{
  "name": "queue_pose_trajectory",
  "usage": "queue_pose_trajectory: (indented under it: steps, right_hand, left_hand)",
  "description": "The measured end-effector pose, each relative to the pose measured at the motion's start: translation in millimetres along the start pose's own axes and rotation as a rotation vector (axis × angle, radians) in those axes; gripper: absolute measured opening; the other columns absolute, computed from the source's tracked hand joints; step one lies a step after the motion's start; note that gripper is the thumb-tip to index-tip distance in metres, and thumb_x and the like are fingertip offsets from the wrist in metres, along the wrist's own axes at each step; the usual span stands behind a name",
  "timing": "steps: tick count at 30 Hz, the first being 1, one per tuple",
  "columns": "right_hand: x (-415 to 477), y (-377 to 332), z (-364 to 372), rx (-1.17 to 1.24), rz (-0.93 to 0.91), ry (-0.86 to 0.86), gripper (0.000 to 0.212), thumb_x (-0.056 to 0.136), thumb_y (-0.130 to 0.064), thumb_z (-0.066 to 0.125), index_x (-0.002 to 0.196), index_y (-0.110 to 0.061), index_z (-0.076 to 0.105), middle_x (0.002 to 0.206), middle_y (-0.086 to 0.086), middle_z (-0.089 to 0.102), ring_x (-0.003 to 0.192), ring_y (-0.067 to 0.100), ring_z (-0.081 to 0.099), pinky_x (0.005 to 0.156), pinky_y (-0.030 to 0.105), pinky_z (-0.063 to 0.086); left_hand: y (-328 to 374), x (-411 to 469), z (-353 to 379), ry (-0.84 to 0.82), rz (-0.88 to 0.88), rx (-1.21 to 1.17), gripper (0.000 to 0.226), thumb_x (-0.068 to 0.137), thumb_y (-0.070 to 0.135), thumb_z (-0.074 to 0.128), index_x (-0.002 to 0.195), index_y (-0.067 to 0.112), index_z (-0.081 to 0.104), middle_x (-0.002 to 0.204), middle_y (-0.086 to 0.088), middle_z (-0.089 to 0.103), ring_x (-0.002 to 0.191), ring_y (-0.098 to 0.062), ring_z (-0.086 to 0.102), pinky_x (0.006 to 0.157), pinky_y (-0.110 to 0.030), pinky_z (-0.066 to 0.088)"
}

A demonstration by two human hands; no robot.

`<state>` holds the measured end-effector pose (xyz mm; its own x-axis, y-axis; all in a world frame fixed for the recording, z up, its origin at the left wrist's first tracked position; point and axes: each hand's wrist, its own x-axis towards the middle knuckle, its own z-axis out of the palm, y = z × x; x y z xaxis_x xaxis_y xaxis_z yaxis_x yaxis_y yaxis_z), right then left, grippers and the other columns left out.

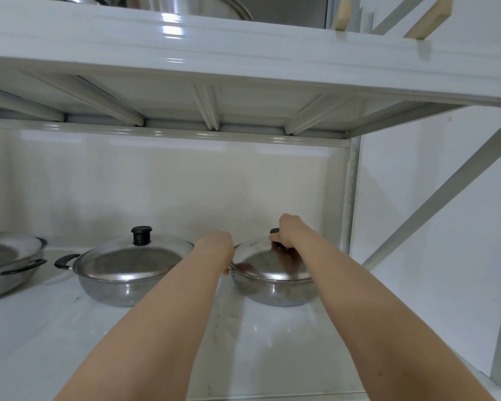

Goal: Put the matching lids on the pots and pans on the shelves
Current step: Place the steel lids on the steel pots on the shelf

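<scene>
The right hand (290, 230) is closed around the black knob (274, 231) of a steel lid (265, 263), fingers wrapped over it so only a sliver of the knob shows. The lid sits on the rightmost pan (275, 289), covering its rim all the way round as far as can be seen. The left hand (216, 248) is at the pan's left edge, curled at the rim where a side handle would be; whether it actually grips anything cannot be told, since the fingers are hidden behind the wrist. Both bare forearms reach in from the bottom of the view.

Just left of this pan stands a second pan (119, 287) with a domed lid (130, 257) seated on it, black knob (141, 235) upright and a black side handle (65, 261) pointing left. Further left, cut by the frame edge, a third pan (3, 277) carries a shallow steel cover (9, 246).

All three rest on a glossy white shelf (272, 342) with faint scuffs and soft reflections. Behind them is a plain white back panel (185, 180). Overhead runs the ribbed underside of the upper shelf (185, 96), with large steel pots (203, 7) partly visible on top of it. To the right, a white upright and a diagonal brace (446, 192) stand against a white wall (417, 227).
</scene>
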<state>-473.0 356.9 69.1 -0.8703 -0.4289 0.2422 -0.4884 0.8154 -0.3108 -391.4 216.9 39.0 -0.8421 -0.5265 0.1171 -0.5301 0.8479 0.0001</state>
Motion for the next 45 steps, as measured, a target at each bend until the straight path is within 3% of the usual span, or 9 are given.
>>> queue_pose_trajectory:
  steps: [5, 7, 9, 13, 15, 19, 29, 37, 45]
  right_hand:
    - [-1.0, 1.9, 3.2, 0.003, -0.014, 0.009, 0.03, 0.089, -0.02, 0.055, 0.066, -0.008, 0.04, 0.088, 0.015, 0.057, 0.08, 0.029, 0.047, 0.065, 0.028, 0.037]
    - [-1.6, 3.5, 4.6, 0.01, -0.029, 0.029, 0.021, 0.089, -0.021, 0.055, 0.088, 0.0, 0.055, 0.108, 0.019, 0.063, 0.081, 0.029, 0.047, 0.066, 0.028, 0.037]
    - [-3.2, 5.0, 6.6, 0.004, -0.049, 0.05, 0.027, 0.09, -0.023, 0.056, 0.105, 0.0, 0.056, 0.116, 0.02, 0.062, 0.082, 0.028, 0.046, 0.067, 0.028, 0.037]
    - [-6.2, 7.1, 11.7, 0.019, -0.068, 0.082, 0.018, 0.091, -0.023, 0.055, 0.09, -0.007, 0.047, 0.115, 0.02, 0.06, 0.08, 0.029, 0.047, 0.067, 0.029, 0.037]
    - [-7.5, 8.0, 14.2, 0.012, -0.071, 0.095, 0.019, 0.091, -0.023, 0.054, 0.094, -0.005, 0.053, 0.115, 0.021, 0.06, 0.082, 0.031, 0.051, 0.068, 0.03, 0.038]
    - [-9.3, 7.7, 19.4, -0.007, -0.062, 0.115, 0.032, 0.092, -0.022, 0.051, 0.113, 0.001, 0.058, 0.118, 0.02, 0.061, 0.105, 0.036, 0.059, 0.075, 0.031, 0.043]
    - [-19.3, 13.1, 35.3, 0.054, -0.059, 0.273, 0.036, 0.095, -0.029, 0.046, 0.109, 0.002, 0.058, 0.115, 0.02, 0.059, 0.107, 0.035, 0.054, 0.087, 0.036, 0.043]
    - [-27.4, 7.3, 23.0, -0.012, -0.066, 0.188, 0.037, 0.096, -0.03, 0.043, 0.113, -0.001, 0.059, 0.118, 0.018, 0.058, 0.109, 0.035, 0.055, 0.087, 0.038, 0.046]
    - [-42.6, -4.1, 15.8, -0.021, -0.08, 0.195, 0.029, 0.093, -0.014, 0.046, 0.115, 0.0, 0.058, 0.123, 0.019, 0.056, 0.112, 0.036, 0.056, 0.087, 0.035, 0.047]
  left_hand:
    - [1.7, -1.8, 0.0, -0.011, -0.015, -0.003, 0.051, 0.069, 0.023, 0.086, 0.11, 0.004, 0.063, 0.115, -0.01, 0.067, 0.107, -0.028, 0.065, 0.085, -0.036, 0.051]
    - [1.8, -2.5, 0.9, 0.008, -0.015, -0.003, 0.052, 0.069, 0.022, 0.086, 0.112, 0.003, 0.062, 0.115, -0.01, 0.067, 0.108, -0.028, 0.064, 0.086, -0.036, 0.051]
    - [2.3, -4.9, 0.6, 0.004, -0.015, 0.0, 0.052, 0.07, 0.021, 0.085, 0.112, 0.003, 0.062, 0.116, -0.011, 0.067, 0.108, -0.029, 0.064, 0.086, -0.036, 0.051]
    - [3.4, -8.7, 3.2, 0.048, -0.006, -0.004, 0.044, 0.078, 0.014, 0.077, 0.117, 0.002, 0.062, 0.12, -0.013, 0.065, 0.113, -0.031, 0.062, 0.088, -0.036, 0.05]
    - [4.0, -10.9, 6.5, 0.093, 0.006, -0.007, 0.039, 0.086, 0.01, 0.067, 0.123, 0.003, 0.059, 0.125, -0.015, 0.062, 0.118, -0.031, 0.058, 0.091, -0.037, 0.049]
    - [4.9, -18.6, 9.8, 0.115, 0.016, -0.028, 0.038, 0.089, 0.008, 0.06, 0.126, 0.004, 0.055, 0.13, -0.015, 0.058, 0.122, -0.03, 0.055, 0.095, -0.037, 0.047]
    - [6.7, -50.0, 9.9, 0.134, -0.005, -0.131, 0.034, 0.089, 0.003, 0.051, 0.122, 0.006, 0.057, 0.127, -0.012, 0.058, 0.118, -0.03, 0.057, 0.09, -0.036, 0.049]
    - [7.2, -63.5, 5.4, 0.152, -0.004, -0.136, 0.036, 0.09, 0.004, 0.053, 0.126, 0.008, 0.055, 0.13, -0.01, 0.056, 0.12, -0.028, 0.056, 0.092, -0.035, 0.048]
    - [12.7, -72.6, -6.4, 0.208, 0.012, -0.126, 0.036, 0.088, 0.0, 0.057, 0.123, 0.007, 0.056, 0.127, -0.011, 0.058, 0.118, -0.03, 0.058, 0.091, -0.037, 0.049]
